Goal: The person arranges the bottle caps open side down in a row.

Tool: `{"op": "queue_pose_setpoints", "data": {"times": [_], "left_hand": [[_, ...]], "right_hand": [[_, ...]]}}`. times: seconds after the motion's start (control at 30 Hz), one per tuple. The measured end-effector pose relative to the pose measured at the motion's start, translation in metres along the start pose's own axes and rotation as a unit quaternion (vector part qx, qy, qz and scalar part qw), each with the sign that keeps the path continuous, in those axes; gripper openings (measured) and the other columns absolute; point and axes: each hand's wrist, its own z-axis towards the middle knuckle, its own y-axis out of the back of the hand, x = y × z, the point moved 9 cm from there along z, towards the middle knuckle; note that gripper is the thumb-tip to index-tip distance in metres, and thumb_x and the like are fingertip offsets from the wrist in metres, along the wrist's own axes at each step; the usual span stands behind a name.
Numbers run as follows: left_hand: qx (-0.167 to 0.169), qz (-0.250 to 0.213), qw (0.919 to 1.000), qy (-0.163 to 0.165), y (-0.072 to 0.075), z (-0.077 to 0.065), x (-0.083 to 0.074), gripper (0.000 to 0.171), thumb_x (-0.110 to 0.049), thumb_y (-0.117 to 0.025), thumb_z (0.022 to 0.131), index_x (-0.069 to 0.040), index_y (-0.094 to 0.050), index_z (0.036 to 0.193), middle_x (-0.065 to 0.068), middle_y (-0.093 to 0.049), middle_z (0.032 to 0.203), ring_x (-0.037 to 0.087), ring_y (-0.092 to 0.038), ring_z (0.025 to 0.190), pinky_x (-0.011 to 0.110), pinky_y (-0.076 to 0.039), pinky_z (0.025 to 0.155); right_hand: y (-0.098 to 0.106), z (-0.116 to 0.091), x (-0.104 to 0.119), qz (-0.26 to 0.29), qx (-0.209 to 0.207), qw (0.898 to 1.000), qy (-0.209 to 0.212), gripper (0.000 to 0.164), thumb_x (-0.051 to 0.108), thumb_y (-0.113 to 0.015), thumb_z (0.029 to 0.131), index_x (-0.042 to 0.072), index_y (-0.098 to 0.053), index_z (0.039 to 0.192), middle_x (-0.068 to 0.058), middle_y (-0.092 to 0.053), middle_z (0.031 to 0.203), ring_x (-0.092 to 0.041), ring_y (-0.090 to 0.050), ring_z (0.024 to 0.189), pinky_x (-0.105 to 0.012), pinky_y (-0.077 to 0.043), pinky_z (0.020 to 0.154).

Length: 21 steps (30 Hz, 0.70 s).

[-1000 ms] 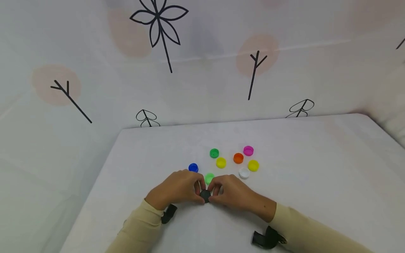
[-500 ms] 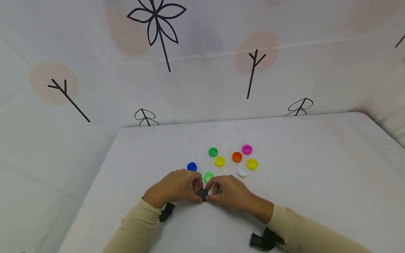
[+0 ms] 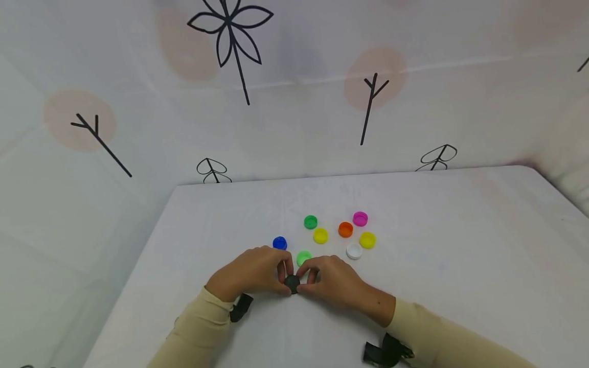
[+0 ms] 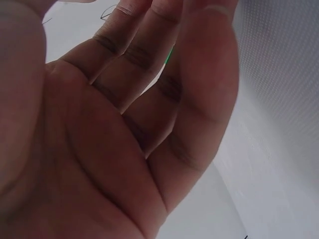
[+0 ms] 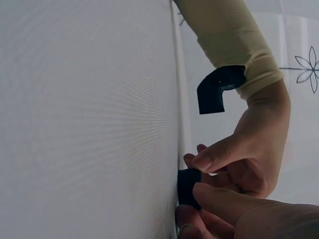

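A black bottle cap (image 3: 292, 284) sits on the white cloth between both hands in the head view. From its left side, the thumb and index finger of my left hand (image 3: 253, 273) hold it. The right hand (image 3: 336, 281) pinches its opposite edge with thumb and index finger. In the right wrist view the black cap (image 5: 188, 186) looks like a short dark cylinder against the cloth, fingers from both hands around it. My left palm (image 4: 109, 144) fills the left wrist view and hides the cap. Just beyond the fingertips lies a light green cap (image 3: 304, 258).
Several loose caps lie farther back: blue (image 3: 279, 243), green (image 3: 310, 222), yellow (image 3: 320, 235), orange (image 3: 345, 229), magenta (image 3: 360, 219), another yellow (image 3: 367, 240) and white (image 3: 354, 251). A printed cloth wall (image 3: 294, 128) rises behind the table.
Both hands and the black bottle cap have shifted slightly left relative to the other caps. Their hold looks the same, and the loose caps have stayed in place.
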Motion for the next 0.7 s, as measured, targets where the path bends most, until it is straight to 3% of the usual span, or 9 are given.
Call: {"op": "queue_pose_setpoints", "data": {"times": [0.17, 0.3, 0.43, 0.53, 0.7], "left_hand": [[-0.006, 0.005, 1.0000, 0.001, 0.002, -0.002, 0.000, 0.031, -0.034, -0.089, 0.073, -0.024, -0.066, 0.092, -0.016, -0.061, 0.072, 0.005, -0.055, 0.072, 0.026, -0.046, 0.066], [-0.036, 0.002, 0.9994, 0.003, 0.009, -0.003, 0.000, 0.031, -0.040, -0.084, 0.079, -0.022, -0.066, 0.098, -0.015, -0.063, 0.075, 0.006, -0.055, 0.069, 0.026, -0.046, 0.063], [-0.094, 0.008, 0.9955, 0.002, 0.018, 0.000, -0.002, 0.021, -0.037, -0.073, 0.091, -0.020, -0.068, 0.103, -0.011, -0.065, 0.079, 0.007, -0.054, 0.066, 0.025, -0.046, 0.059], [-0.130, 0.018, 0.9913, 0.008, 0.021, 0.003, -0.002, 0.020, -0.031, -0.070, 0.094, -0.018, -0.069, 0.109, -0.007, -0.067, 0.082, 0.008, -0.053, 0.066, 0.024, -0.045, 0.059], [-0.139, 0.033, 0.9897, 0.009, 0.016, 0.007, -0.003, 0.028, -0.029, -0.071, 0.094, -0.017, -0.069, 0.119, -0.006, -0.071, 0.089, 0.008, -0.056, 0.071, 0.023, -0.045, 0.061]], "right_hand": [[0.001, -0.001, 0.001, 0.012, 0.011, 1.000, 0.001, 0.021, 0.023, -0.082, 0.083, 0.016, -0.076, 0.102, 0.013, -0.065, 0.069, -0.005, -0.058, 0.070, -0.021, -0.047, 0.062], [0.007, -0.002, 0.001, 0.038, 0.016, 0.999, 0.002, 0.020, 0.023, -0.081, 0.085, 0.016, -0.074, 0.103, 0.011, -0.066, 0.074, -0.008, -0.060, 0.071, -0.021, -0.050, 0.062], [0.021, -0.003, -0.001, 0.056, -0.020, 0.998, 0.012, 0.013, 0.019, -0.078, 0.087, 0.014, -0.073, 0.098, 0.008, -0.067, 0.076, -0.010, -0.060, 0.064, -0.022, -0.052, 0.058], [0.030, -0.002, -0.003, 0.065, -0.048, 0.997, 0.018, 0.012, 0.015, -0.077, 0.088, 0.011, -0.071, 0.097, 0.004, -0.067, 0.075, -0.010, -0.059, 0.056, -0.024, -0.053, 0.054], [0.031, -0.001, -0.011, 0.075, -0.052, 0.996, -0.001, 0.021, 0.014, -0.075, 0.089, 0.007, -0.068, 0.108, 0.001, -0.066, 0.078, -0.011, -0.058, 0.051, -0.027, -0.053, 0.050]]}}
